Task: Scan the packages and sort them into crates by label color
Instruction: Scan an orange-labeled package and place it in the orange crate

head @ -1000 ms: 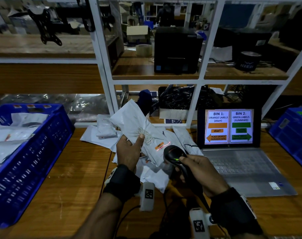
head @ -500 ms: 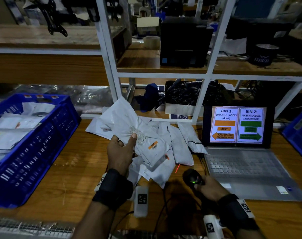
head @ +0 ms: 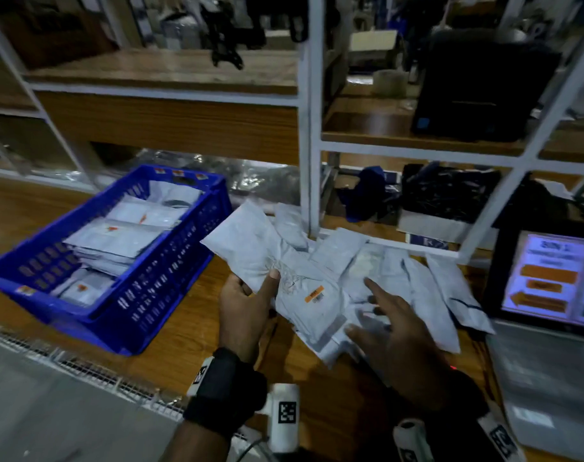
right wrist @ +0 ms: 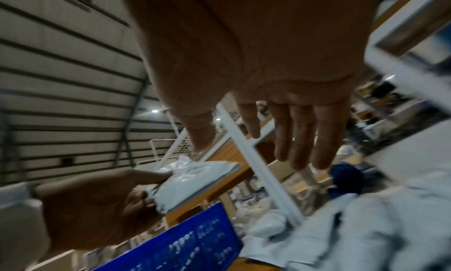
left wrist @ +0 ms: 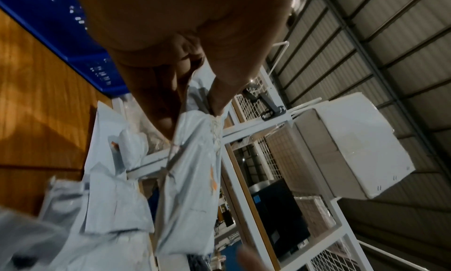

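head view looks down, blurred wrist views perhaps upward along fingers

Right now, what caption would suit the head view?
Left hand holds an orange-labelled package beside the blue crate; right hand reaches open over the pile.

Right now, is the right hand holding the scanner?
No, the right hand is open with fingers spread over the packages, holding nothing.

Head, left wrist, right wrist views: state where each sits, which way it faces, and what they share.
Head: on the head, facing forward-down at the pile of packages; both hands show.
Left wrist: along the left hand, up past the held package to shelving.
Right wrist: along the open right hand, toward the left hand.
Shared: the held package and the blue crate.
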Motion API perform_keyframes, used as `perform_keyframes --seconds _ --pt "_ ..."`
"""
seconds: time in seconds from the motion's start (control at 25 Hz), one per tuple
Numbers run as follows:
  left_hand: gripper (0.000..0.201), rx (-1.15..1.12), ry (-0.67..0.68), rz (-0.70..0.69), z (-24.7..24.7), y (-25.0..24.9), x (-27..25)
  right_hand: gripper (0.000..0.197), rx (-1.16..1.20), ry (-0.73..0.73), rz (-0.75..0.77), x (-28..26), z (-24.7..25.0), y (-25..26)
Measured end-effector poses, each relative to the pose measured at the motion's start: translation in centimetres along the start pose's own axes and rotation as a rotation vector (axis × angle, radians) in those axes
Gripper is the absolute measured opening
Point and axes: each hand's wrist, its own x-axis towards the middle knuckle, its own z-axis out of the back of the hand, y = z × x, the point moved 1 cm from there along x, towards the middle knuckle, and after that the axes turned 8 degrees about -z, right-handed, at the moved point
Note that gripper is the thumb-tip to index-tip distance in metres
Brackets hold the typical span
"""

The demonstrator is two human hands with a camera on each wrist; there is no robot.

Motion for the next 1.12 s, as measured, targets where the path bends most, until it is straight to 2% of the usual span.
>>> perform_keyframes --seconds 0.08,0.16,0.24,0.4,0.48,0.56,0.76,0.8,0.88,0.96,1.0,1.04,1.12 --pt "0.033 0.004 -0.005 -0.011 3.2 -1.0 1.8 0.096 -0.012 0.134 0.102 1.7 -3.6 5.7" --pt "0.036 0.039 -0.029 -0.039 6.7 -2.1 3.9 0.108 -0.120 0.224 0.166 3.5 -7.4 9.7" --pt "0.037 0.078 -0.034 -0.068 10.1 -2.8 6.1 0.107 -0.172 0.222 0.235 5.1 -11.0 12.7" --pt "0.050 0.077 -0.042 -0.060 16.9 -3.0 10.3 0.091 -0.237 0.130 0.379 7.8 -17.9 17.7" --pt "0.055 0.075 -0.031 -0.050 19.8 -3.1 12.2 0.085 -0.252 0.107 0.382 9.1 -21.0 19.5" --pt "0.044 0.087 -0.006 -0.036 21.9 -3.2 14.0 0.082 -0.227 0.112 0.347 10.1 -23.5 20.5" --pt "0.025 0.145 0.204 0.004 24.4 -4.3 16.5 0.072 -0.102 -0.015 0.216 12.2 -25.4 20.6" --pt "0.019 0.198 0.208 -0.011 25.1 -4.9 17.0 0.070 -0.069 -0.028 0.181 12.9 -25.6 20.5" --pt "0.016 0.407 0.114 -0.064 27.4 -5.9 18.0 0.069 -0.062 -0.028 0.140 14.9 -26.2 20.3" --pt "0.027 0.815 -0.009 -0.130 30.7 -6.1 19.6 0.069 -0.080 -0.019 0.152 17.8 -27.2 20.3" --pt "0.039 1.053 -0.054 -0.107 32.6 -6.1 20.4 0.070 -0.096 -0.014 0.172 19.5 -27.8 20.6" --pt "0.053 1.247 -0.091 -0.027 34.5 -5.7 21.4 0.071 -0.128 -0.004 0.193 21.3 -28.5 21.2" --pt "0.080 1.416 -0.113 0.194 37.8 -5.0 22.8 0.075 -0.260 0.045 0.242 24.9 -30.3 22.9"
